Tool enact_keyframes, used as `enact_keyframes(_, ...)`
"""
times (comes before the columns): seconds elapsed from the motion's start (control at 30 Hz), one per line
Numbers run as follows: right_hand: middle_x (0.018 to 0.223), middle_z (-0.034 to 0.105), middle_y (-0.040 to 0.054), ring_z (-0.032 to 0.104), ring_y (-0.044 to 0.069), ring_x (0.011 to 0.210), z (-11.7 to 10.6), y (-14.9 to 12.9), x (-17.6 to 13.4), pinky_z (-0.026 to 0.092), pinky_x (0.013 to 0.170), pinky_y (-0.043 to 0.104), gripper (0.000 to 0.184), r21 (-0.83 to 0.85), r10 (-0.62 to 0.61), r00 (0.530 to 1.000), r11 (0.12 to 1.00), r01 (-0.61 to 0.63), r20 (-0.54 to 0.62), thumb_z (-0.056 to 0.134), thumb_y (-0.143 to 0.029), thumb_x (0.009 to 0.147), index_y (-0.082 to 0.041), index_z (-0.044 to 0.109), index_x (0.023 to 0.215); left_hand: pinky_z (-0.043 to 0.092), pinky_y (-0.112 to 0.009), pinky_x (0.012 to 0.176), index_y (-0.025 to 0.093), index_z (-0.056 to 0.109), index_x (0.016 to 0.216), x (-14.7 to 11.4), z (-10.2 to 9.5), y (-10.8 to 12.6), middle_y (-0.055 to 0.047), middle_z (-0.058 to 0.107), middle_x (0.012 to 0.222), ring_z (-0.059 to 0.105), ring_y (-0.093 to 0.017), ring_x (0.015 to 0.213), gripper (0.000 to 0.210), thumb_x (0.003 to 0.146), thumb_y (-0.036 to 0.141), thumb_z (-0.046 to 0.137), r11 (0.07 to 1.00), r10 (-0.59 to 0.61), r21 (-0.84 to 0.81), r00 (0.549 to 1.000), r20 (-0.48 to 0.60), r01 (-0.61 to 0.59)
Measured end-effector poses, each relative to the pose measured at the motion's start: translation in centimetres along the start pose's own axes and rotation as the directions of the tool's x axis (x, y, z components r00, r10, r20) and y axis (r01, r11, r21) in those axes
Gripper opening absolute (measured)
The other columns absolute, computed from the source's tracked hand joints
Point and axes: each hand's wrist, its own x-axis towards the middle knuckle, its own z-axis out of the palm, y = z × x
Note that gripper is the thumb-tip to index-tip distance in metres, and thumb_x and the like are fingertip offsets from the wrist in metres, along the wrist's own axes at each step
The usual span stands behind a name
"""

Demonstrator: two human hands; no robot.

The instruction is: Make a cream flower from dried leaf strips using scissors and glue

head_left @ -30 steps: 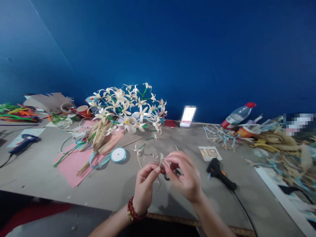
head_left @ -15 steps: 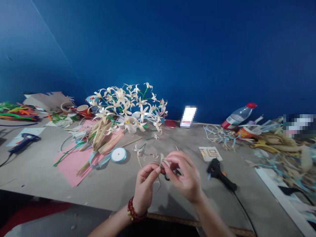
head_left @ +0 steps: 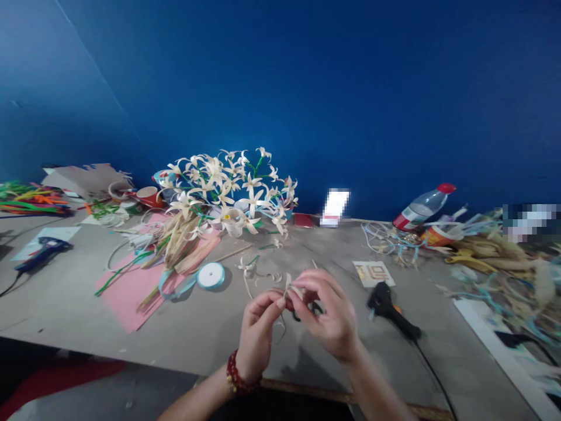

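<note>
A small pale flower (head_left: 288, 284) with strip-like petals is pinched between my two hands above the table. My left hand (head_left: 259, 321), with a red bead bracelet at the wrist, closes thumb and forefinger on its lower part. From the other side my right hand (head_left: 328, 310) pinches a petal, its fingers curled. A thin strip hangs below the flower. Partly hidden behind my right hand lies a dark object, perhaps scissors handles. Just beyond my hands are loose curled petals (head_left: 275, 277) and a small white flower (head_left: 248, 266) on the table.
Many white flowers on green stems (head_left: 223, 187) stand at the back. A ribbon spool (head_left: 211, 275), pink paper (head_left: 127, 298) and dried husks lie left. A black glue gun (head_left: 394, 310) is at right, a blue one (head_left: 44, 254) far left. A bottle (head_left: 421, 207) leans back right.
Almost nothing differs. My hands hold the same place with the flower between them, and the thin strip below it has shifted slightly.
</note>
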Motion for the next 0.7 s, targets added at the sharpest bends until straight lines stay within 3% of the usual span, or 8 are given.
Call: enact_keyframes(0.7,0.100,0.061,0.0047,0.057,0.010,0.062,-0.22,-0.20,-0.04,0.053,0.060,0.025,0.019,-0.026,-0.001,1.000,1.000,0.000,-0.015,0.062,-0.010,0.088,-0.022,0.062,0.102,0.048,-0.026,0.082,0.017,0.077,0.076,0.01,0.04,0.09,-0.004,0.072,0.079,0.064,-0.018,0.081,0.011,0.084,0.024,0.073,0.999,0.025,0.022,0.998,0.063,-0.027)
